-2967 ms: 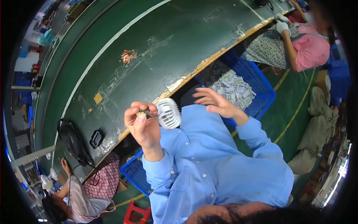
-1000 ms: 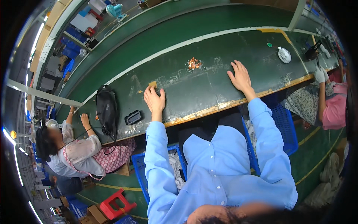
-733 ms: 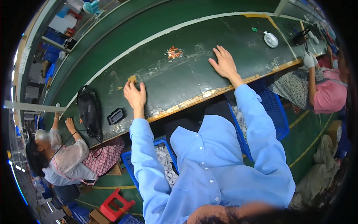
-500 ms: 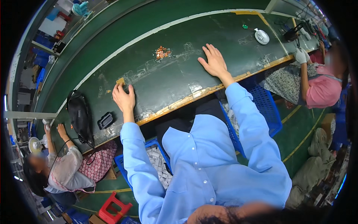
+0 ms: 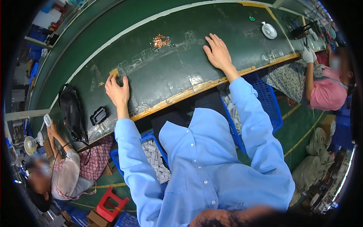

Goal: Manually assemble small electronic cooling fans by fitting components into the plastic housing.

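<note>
Both of my hands rest on the dark green workbench. My left hand lies with its fingers apart and holds nothing; its fingertips are beside a small patch of yellow tape. Farther right, my right hand lies palm down, fingers stretched and thumb out, with nothing in it. Between and beyond the hands sits a small heap of copper-coloured pieces. To the left of my left hand are a black tray-like case and a black bag.
A white handheld fan and a small green piece lie at the far right. Blue crates stand below the bench edge, one holding white packets. Co-workers sit at both sides. A red stool stands lower left.
My view has shifted slightly; my hands keep about the same places on the bench. The co-worker at left now holds a small white fan up higher, with both hands near it.
</note>
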`<move>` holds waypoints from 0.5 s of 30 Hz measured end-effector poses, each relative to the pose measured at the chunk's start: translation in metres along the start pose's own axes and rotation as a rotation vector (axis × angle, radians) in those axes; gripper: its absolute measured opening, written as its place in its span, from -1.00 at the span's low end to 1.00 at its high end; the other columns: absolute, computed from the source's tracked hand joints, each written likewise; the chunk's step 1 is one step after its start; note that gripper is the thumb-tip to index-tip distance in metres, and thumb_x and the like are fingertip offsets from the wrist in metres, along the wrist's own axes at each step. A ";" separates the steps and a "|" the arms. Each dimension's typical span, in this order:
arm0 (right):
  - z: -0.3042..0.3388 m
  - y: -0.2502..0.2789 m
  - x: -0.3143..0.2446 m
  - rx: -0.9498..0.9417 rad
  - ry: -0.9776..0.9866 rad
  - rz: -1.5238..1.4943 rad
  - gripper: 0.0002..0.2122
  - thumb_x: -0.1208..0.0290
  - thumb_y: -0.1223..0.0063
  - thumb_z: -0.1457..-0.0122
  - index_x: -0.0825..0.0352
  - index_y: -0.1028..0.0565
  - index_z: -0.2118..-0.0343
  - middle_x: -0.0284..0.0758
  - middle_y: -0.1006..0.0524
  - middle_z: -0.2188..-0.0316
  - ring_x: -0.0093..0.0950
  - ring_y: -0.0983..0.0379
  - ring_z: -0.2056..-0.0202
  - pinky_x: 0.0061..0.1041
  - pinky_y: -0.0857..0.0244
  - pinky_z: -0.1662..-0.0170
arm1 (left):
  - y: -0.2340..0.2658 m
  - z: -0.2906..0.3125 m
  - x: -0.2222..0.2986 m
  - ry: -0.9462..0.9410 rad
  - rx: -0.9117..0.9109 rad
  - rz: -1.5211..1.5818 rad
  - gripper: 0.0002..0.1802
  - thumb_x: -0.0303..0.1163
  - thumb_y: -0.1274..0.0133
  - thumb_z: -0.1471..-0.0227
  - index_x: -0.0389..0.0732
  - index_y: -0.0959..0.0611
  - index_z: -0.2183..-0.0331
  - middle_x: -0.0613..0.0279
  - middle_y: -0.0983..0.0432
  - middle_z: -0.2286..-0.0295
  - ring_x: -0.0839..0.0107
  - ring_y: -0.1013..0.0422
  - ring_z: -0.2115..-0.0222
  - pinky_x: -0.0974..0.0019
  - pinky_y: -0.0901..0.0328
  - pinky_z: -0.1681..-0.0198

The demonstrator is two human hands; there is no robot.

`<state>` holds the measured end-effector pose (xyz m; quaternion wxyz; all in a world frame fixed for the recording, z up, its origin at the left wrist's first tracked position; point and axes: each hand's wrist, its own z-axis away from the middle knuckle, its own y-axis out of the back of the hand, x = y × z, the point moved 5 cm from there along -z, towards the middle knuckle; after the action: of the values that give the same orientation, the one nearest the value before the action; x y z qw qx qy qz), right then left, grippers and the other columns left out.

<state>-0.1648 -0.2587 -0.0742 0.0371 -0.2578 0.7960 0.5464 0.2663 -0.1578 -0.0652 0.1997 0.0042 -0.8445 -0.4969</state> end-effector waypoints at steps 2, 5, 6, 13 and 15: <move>0.002 -0.002 0.000 -0.008 -0.005 0.008 -0.54 0.15 0.14 -0.31 0.32 -0.37 -0.17 -0.10 -0.26 -0.26 -0.17 -0.10 -0.31 -0.22 0.06 -0.36 | 0.000 0.002 -0.001 0.002 -0.007 0.000 -0.46 -0.05 -0.13 -0.03 -0.20 -0.59 0.04 0.07 -0.38 -0.06 0.09 -0.23 -0.13 0.06 -0.08 -0.22; 0.000 -0.001 -0.002 -0.012 -0.004 0.012 -0.55 0.17 0.13 -0.30 0.32 -0.37 -0.17 -0.11 -0.27 -0.26 -0.17 -0.11 -0.31 -0.22 0.05 -0.35 | 0.000 0.000 -0.002 0.009 -0.005 0.000 -0.46 -0.05 -0.14 -0.02 -0.21 -0.59 0.04 0.06 -0.39 -0.06 0.09 -0.23 -0.13 0.06 -0.08 -0.22; 0.000 -0.003 -0.003 -0.015 -0.007 0.011 -0.55 0.18 0.13 -0.30 0.32 -0.37 -0.16 -0.11 -0.27 -0.25 -0.17 -0.10 -0.31 -0.22 0.05 -0.35 | 0.002 0.001 -0.004 0.012 -0.007 0.001 -0.45 -0.05 -0.14 -0.02 -0.21 -0.59 0.04 0.06 -0.39 -0.06 0.09 -0.23 -0.13 0.06 -0.08 -0.22; 0.000 -0.001 0.000 -0.006 0.017 0.017 -0.56 0.20 0.13 -0.29 0.34 -0.38 -0.16 -0.08 -0.27 -0.25 -0.15 -0.11 -0.30 -0.22 0.05 -0.35 | 0.004 0.003 0.001 -0.022 0.040 0.005 -0.45 -0.06 -0.15 0.01 -0.24 -0.59 0.06 0.06 -0.41 -0.02 0.07 -0.26 -0.09 0.05 -0.11 -0.19; 0.000 0.000 -0.001 -0.011 0.014 0.006 -0.55 0.20 0.13 -0.29 0.33 -0.37 -0.16 -0.10 -0.28 -0.25 -0.15 -0.11 -0.30 -0.22 0.05 -0.35 | 0.005 0.003 0.001 -0.024 0.042 0.003 -0.46 -0.08 -0.15 0.01 -0.24 -0.59 0.07 0.06 -0.41 -0.02 0.08 -0.25 -0.10 0.04 -0.10 -0.20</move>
<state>-0.1636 -0.2585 -0.0738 0.0286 -0.2597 0.7940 0.5489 0.2653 -0.1532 -0.0620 0.1902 0.0011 -0.8570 -0.4789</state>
